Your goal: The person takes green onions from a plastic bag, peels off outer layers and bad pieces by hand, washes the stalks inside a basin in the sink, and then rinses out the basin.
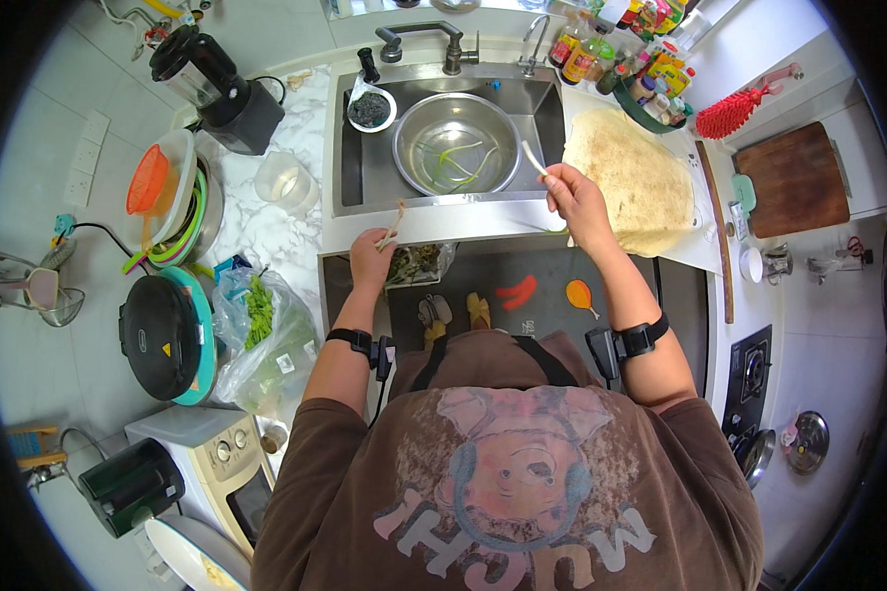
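My right hand [578,203] is at the sink's front right corner. Between its thumb and fingers it pinches a white stalk [534,156], which looks like a scallion; a bit of green shows below the hand. Over the counter's front edge, my left hand [370,260] holds a thin, pale, withered strip [399,219], perhaps a peeled outer layer. A stainless steel bowl [408,159] stands in the steel sink [539,133], with several green scallions [464,161] lying in it. Below my left hand is a container of plant scraps [417,264], partly hidden by the counter edge.
A strainer cup [370,109] of dark bits sits in the sink's left corner, under the faucet [452,52]. To the right lie a stained tan sheet [628,181] and a wooden rod [715,229]. On the left are a plastic measuring cup [287,181] and a bag of greens [266,340].
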Demonstrator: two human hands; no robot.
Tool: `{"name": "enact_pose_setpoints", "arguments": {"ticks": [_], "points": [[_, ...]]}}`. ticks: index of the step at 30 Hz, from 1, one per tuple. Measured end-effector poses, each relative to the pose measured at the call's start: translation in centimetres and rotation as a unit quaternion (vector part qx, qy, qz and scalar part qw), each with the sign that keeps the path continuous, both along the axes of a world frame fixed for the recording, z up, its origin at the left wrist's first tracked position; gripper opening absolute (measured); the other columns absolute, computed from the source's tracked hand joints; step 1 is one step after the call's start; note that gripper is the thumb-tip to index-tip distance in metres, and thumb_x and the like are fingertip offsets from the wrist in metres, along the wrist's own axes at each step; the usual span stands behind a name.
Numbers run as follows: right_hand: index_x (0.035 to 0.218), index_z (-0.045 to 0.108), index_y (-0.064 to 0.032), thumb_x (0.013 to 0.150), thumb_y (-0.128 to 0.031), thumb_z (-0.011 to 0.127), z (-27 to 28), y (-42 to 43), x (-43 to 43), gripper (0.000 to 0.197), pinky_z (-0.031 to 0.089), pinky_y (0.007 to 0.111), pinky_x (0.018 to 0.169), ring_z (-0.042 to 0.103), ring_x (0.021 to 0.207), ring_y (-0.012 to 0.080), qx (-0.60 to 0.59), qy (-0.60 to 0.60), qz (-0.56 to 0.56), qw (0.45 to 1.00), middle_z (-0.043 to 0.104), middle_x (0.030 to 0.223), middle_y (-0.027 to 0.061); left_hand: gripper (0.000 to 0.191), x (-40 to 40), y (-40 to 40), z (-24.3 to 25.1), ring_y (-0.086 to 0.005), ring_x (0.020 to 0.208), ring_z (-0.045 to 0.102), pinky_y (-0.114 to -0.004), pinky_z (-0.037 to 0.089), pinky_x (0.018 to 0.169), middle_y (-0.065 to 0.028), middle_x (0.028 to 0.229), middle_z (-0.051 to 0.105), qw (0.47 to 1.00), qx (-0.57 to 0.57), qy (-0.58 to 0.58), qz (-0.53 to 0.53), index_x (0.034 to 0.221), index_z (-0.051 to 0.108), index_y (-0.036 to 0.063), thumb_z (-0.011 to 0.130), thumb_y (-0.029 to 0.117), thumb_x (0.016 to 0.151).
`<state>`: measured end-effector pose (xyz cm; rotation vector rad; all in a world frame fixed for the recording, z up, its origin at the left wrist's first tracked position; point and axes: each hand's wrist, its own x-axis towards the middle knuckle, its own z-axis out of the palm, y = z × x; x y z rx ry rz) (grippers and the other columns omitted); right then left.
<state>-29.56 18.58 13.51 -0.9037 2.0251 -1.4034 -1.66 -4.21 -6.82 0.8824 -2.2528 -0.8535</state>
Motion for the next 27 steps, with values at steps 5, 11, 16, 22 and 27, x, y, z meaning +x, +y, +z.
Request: {"name": "enact_pose_setpoints", "arguments": {"ticks": [5, 11, 16, 22, 27], "points": [[0.103, 0.060, -0.0062, 0.104, -0.017, 0.048, -0.7, 0.4, -1.2, 0.016, 0.042, 0.022, 0.056, 0.050, 0.060, 0.0067, -0.111, -0.207, -0.133, 0.963, 0.060, 0.072, 0.0011, 0.018, -2.0, 1.0, 5.3, -0.0183, 0.068, 0.064, -0.033, 0.049, 0.063, -0.0097, 0.079, 0.071, 0.982, 0.168, -0.009, 0.080, 0.094, 0.075, 0.0020, 0.076, 0.015, 0.081], [0.105, 0.056, -0.0072, 0.105, -0.021, 0.047, -1.8, -0.8, -1.3, 0.017, 0.052, 0.027, 0.063, 0.057, 0.065, 0.0119, -0.179, -0.365, -0.170, 0.898, 0.063, 0.080, 0.0050, 0.022, -2.8, 1.7, 6.4, -0.0108, 0.065, 0.062, -0.030, 0.048, 0.062, -0.0042, 0.079, 0.072, 0.957, 0.286, 0.046, 0.020, 0.091, 0.076, 0.0013, 0.073, 0.023, 0.088], [0.108, 0.054, -0.0056, 0.106, -0.022, 0.046, -2.4, -2.6, -0.5, 0.018, 0.054, 0.030, 0.064, 0.058, 0.067, 0.0132, -0.205, -0.419, -0.178, 0.866, 0.063, 0.081, 0.0068, 0.024, -5.1, 4.5, 9.7, -0.0078, 0.078, 0.062, -0.025, 0.048, 0.073, -0.0031, 0.083, 0.073, 0.950, 0.290, 0.017, -0.117, 0.099, 0.076, 0.0017, 0.070, 0.024, 0.092], [0.108, 0.054, -0.0055, 0.106, -0.021, 0.046, -2.8, -4.4, 0.3, 0.018, 0.055, 0.029, 0.063, 0.057, 0.067, 0.0130, -0.227, -0.417, -0.192, 0.859, 0.063, 0.080, 0.0069, 0.023, -5.9, 5.8, 10.9, -0.0093, 0.078, 0.060, -0.027, 0.046, 0.071, -0.0021, 0.082, 0.070, 0.929, 0.309, 0.029, -0.204, 0.101, 0.076, 0.0019, 0.073, 0.020, 0.089], [0.108, 0.053, -0.0052, 0.106, -0.020, 0.045, -2.8, -5.3, 0.5, 0.017, 0.054, 0.031, 0.063, 0.057, 0.066, 0.0138, -0.248, -0.441, -0.197, 0.840, 0.063, 0.080, 0.0082, 0.019, -6.1, 5.5, 11.0, -0.0120, 0.071, 0.057, -0.029, 0.045, 0.067, -0.0047, 0.073, 0.063, 0.944, 0.246, 0.037, -0.218, 0.095, 0.075, 0.0005, 0.076, 0.014, 0.083]]}}
